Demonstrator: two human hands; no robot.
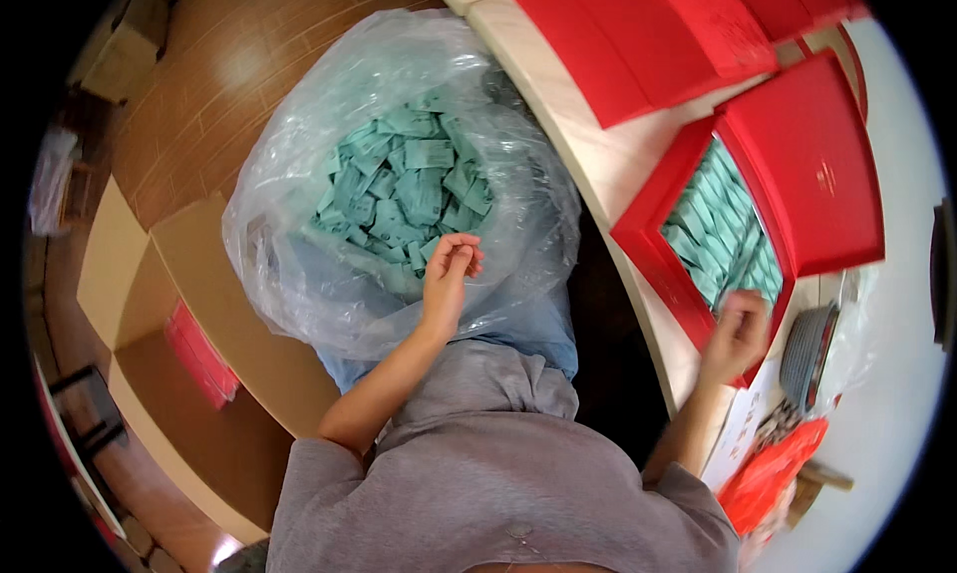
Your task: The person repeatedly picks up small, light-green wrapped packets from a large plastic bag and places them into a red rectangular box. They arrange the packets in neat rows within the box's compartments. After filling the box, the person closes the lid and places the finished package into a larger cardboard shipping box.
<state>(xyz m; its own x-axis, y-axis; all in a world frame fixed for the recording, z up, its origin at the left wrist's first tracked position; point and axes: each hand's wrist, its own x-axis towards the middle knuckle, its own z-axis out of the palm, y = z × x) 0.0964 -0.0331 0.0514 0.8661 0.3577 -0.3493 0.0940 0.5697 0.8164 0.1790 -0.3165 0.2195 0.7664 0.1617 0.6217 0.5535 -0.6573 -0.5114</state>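
A pale, cream-coloured table [588, 144] curves across the upper right of the view, and beside it, to the left, the floor [229, 64] is of brown wood boards with a sheen of light on them. On the floor at the left lies an opened cardboard box [159, 304] with its flaps spread, and a small red packet [202, 356] rests in it. Between the box and the table sits a big clear plastic bag [299, 274], its mouth open, heaped with small teal sachets [404, 189]. The left hand [447, 271] is at the near rim of that heap, fingers curled together, pinching at the sachets or the bag's edge; which one cannot be told. On the table stands an open red box [653, 249], its red lid [812, 164] lying just beside it to the right, and rows of teal sachets [723, 229] stand packed on edge inside. The right hand [736, 334] is at the near corner of this box, blurred, fingers bent loosely; whether it holds anything cannot be told. More flat red boxes [658, 34] lie stacked at the far end of the table. Near the right hand are a clear bag of dark discs [812, 349] and an orange-red bag [773, 473]. The person's grey shirt [498, 473] fills the lower middle.
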